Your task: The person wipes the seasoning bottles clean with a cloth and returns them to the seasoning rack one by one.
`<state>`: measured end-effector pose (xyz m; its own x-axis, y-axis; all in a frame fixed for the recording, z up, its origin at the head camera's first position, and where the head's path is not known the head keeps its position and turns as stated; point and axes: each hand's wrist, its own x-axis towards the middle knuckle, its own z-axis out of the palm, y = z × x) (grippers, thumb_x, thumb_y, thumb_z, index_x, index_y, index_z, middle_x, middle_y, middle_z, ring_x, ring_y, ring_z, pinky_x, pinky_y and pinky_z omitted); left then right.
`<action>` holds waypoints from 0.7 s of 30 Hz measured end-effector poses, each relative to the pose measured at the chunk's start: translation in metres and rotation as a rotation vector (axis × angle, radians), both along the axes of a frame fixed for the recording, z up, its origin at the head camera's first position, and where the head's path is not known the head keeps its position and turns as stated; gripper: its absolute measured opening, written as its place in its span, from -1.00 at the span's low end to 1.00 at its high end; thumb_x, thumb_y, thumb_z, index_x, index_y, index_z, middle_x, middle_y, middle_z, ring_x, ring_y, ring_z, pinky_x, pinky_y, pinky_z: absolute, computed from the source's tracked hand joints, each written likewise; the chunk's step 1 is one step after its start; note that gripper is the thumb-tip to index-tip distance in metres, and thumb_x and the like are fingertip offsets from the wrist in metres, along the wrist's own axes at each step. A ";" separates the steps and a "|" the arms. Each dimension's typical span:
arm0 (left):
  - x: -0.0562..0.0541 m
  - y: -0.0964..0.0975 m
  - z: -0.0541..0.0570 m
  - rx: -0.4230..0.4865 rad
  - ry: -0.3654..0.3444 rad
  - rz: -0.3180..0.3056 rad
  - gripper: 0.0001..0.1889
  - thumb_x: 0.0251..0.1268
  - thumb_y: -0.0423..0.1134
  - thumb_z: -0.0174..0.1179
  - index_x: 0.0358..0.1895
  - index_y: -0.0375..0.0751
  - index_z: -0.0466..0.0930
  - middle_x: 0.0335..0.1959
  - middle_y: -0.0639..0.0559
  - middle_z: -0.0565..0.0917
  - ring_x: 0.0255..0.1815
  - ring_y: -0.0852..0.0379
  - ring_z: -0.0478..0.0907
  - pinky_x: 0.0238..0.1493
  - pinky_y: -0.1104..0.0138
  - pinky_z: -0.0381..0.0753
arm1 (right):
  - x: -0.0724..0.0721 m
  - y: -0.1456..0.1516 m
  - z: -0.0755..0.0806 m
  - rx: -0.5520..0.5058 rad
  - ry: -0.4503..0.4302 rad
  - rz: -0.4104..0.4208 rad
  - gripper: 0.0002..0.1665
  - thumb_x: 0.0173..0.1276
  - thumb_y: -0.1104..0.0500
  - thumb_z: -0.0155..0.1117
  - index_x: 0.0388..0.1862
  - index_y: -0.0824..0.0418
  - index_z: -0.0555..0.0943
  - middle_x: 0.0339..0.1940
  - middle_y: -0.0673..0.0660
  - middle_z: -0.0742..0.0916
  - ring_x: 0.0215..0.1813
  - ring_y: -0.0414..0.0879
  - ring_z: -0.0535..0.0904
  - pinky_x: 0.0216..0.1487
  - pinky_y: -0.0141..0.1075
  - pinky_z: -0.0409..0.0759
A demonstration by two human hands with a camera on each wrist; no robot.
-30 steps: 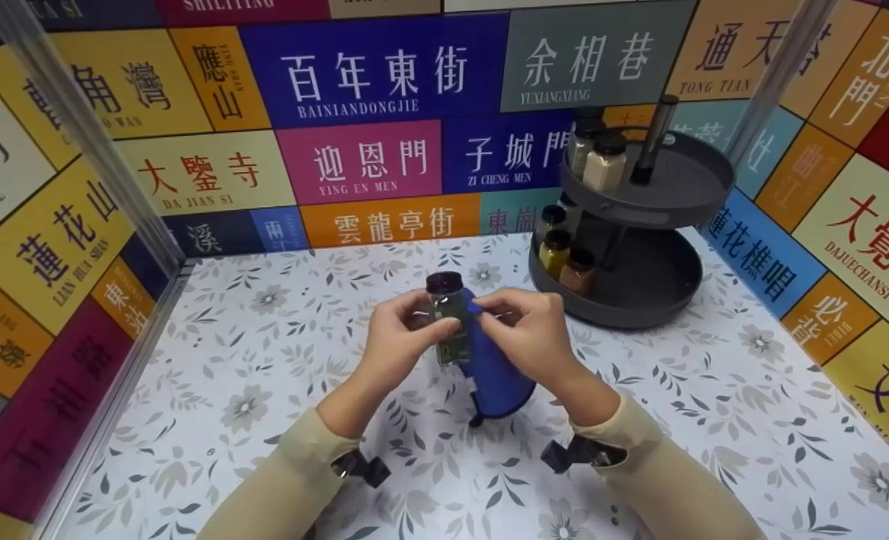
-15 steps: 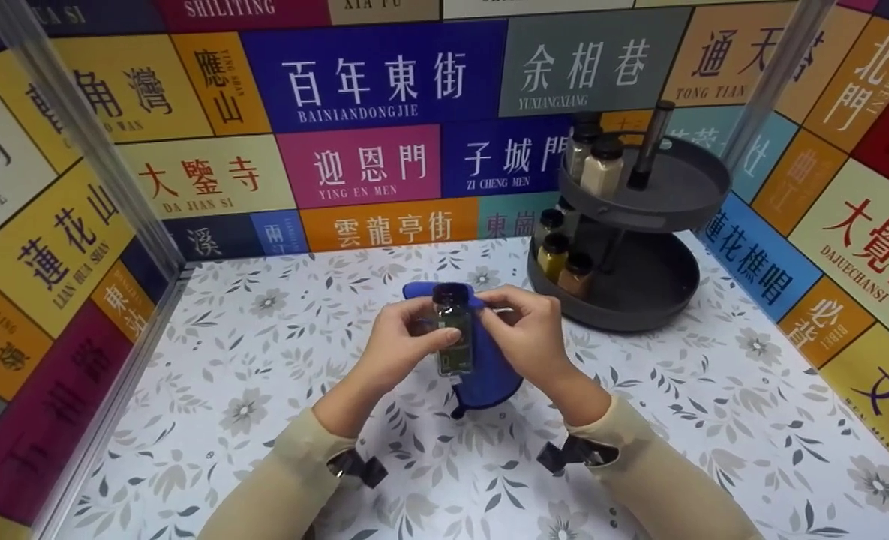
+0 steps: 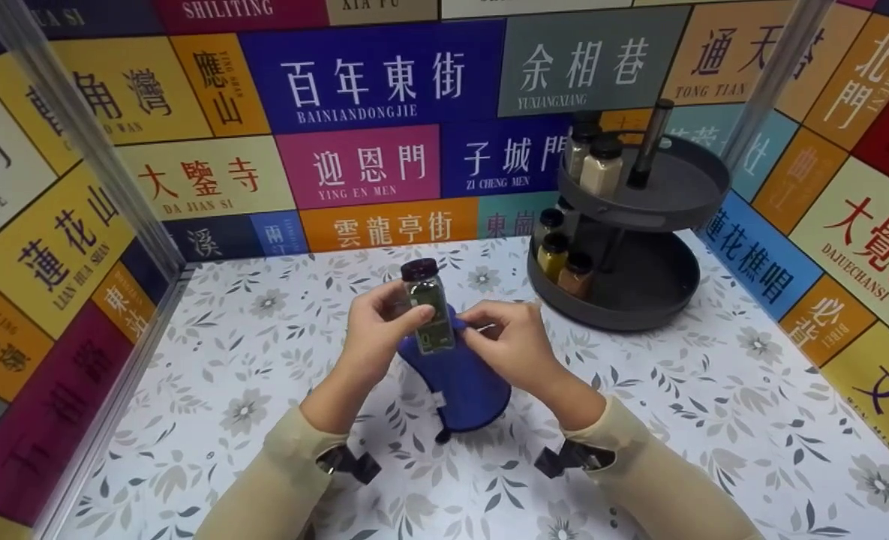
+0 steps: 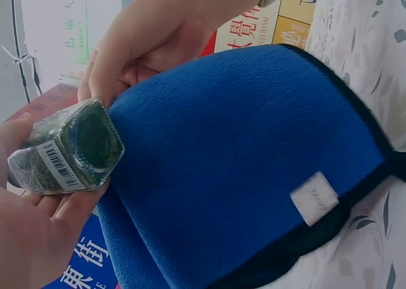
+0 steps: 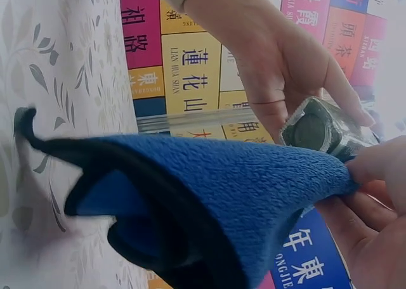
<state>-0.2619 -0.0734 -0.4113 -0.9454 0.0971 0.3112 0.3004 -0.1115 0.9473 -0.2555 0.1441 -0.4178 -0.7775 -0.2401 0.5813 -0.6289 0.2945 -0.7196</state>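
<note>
My left hand (image 3: 375, 330) grips a glass spice jar (image 3: 435, 322) with a dark lid and green contents, holding it nearly upright above the table. In the left wrist view the jar's square base and a barcode label face the camera. Beside it, my right hand (image 3: 510, 341) pinches a blue cloth (image 3: 468, 390) between thumb and fingers, right at the jar's side. The cloth hangs down from that pinch. A dark border, a small white tag (image 4: 315, 198) and a dark loop (image 5: 28, 127) show along its edge.
A dark two-tier round rack (image 3: 643, 311) stands at the back right. Several spice jars sit on its left side, among them a yellow one (image 3: 553, 255) and a pale one (image 3: 602, 166). The table (image 3: 264, 450) has a floral cover, with sign-patterned walls around it.
Both hands have shifted a little left with the jar and cloth. The jar has risen and leans slightly left, and the cloth's upper part has dropped from behind the jar's lid.
</note>
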 end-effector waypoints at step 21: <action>0.005 0.011 -0.008 -0.138 0.050 -0.009 -0.75 0.23 -0.27 0.53 -0.07 -0.25 0.76 -0.35 0.04 0.71 -0.32 0.13 0.64 -0.24 0.36 0.65 | 0.003 0.008 0.009 -0.012 0.227 -0.072 -0.74 0.22 0.49 0.47 -0.21 0.21 0.88 -0.29 0.10 0.90 -0.28 -0.10 0.85 -0.25 -0.41 0.77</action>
